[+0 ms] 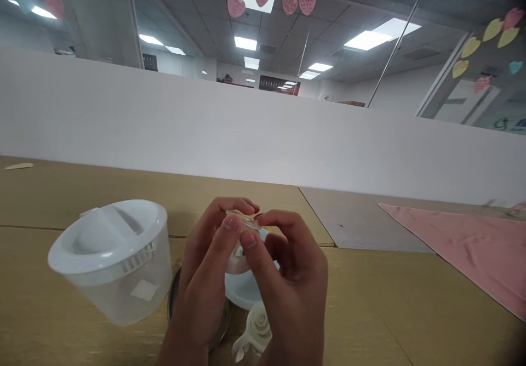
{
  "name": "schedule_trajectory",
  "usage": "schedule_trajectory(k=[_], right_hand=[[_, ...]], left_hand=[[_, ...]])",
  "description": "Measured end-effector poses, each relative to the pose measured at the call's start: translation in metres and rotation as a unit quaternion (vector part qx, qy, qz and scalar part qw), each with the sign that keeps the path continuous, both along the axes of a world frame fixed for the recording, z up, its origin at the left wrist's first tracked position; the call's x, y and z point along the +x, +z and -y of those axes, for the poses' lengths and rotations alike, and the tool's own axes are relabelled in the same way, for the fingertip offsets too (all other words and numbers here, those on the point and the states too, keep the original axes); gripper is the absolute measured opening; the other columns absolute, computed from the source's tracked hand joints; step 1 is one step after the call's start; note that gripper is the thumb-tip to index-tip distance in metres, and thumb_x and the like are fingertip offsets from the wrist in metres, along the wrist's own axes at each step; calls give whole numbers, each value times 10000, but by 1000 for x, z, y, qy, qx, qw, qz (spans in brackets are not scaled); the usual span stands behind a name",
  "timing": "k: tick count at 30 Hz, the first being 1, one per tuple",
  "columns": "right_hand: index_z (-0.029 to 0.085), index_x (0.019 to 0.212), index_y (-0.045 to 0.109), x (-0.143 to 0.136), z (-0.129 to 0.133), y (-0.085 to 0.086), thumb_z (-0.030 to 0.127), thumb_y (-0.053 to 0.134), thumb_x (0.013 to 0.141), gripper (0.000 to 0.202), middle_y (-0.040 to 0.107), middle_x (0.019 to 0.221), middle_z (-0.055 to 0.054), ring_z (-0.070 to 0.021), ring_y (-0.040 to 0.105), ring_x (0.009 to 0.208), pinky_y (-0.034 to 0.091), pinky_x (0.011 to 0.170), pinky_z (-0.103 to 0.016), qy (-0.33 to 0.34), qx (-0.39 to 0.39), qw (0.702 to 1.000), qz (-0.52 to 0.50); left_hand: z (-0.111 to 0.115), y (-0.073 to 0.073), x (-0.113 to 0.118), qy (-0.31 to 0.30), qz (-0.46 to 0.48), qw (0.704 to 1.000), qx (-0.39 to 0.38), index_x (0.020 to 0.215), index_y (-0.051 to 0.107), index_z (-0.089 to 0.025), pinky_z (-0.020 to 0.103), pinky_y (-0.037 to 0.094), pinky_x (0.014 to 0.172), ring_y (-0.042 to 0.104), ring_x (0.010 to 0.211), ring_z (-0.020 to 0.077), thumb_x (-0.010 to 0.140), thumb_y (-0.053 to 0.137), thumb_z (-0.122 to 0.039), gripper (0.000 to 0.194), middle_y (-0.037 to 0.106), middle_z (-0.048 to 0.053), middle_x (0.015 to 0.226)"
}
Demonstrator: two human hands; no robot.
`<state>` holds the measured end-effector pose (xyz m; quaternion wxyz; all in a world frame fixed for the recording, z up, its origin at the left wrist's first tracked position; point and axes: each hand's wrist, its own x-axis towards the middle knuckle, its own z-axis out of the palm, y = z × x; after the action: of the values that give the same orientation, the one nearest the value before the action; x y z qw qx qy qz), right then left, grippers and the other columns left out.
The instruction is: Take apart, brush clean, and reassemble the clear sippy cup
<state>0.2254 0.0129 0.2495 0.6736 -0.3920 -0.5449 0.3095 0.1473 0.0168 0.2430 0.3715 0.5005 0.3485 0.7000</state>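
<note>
Close together in the middle of the head view, my left hand (207,262) and my right hand (293,262) both pinch a small clear plastic piece (245,221) between thumbs and fingertips. Its exact kind cannot be made out. Just beneath it, partly covered by the fingers, is a translucent rounded part (238,266); whether the two are joined is unclear. A pale blue-white round dish (242,292) lies below the hands. Nearer me, a white spiral-topped object (258,325) is partly behind my right wrist. A dark round rim (224,325) shows behind my left wrist.
To the left stands a translucent white bucket (143,278) with a white lid (102,234). A pink cloth (472,240) spreads over the right of the brown table (370,300). At the far left lies a thin pale flat piece (19,166). A white partition (246,141) closes the back.
</note>
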Motion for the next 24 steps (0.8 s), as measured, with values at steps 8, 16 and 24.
schedule_trajectory(k=[8,16,24], right_hand=[[215,845,573,11,12,0,352,602,808,144,505,548,31,-81,462,431,354,340,-170,-43,29,998,46],[247,959,531,56,23,-7,266,571,843,124,601,844,4,-89,548,635,467,517,-182,23,101,945,310],[212,892,552,50,19,-31,238,584,811,90,620,840,4,-110,556,645,467,596,-233,70,74,923,370]], left_hand=[[14,0,-3,84,-71,993,39,1068,501,-287,190,456,474,508,582,96,911,400,-441,242,511,2,881],[3,-25,-53,83,-412,897,135,1229,353,-303,306,514,661,527,777,180,559,786,-504,822,453,25,982],[-2,-34,-55,-58,-463,881,82,1329,288,-353,292,510,673,564,760,163,542,815,-373,947,495,-7,946]])
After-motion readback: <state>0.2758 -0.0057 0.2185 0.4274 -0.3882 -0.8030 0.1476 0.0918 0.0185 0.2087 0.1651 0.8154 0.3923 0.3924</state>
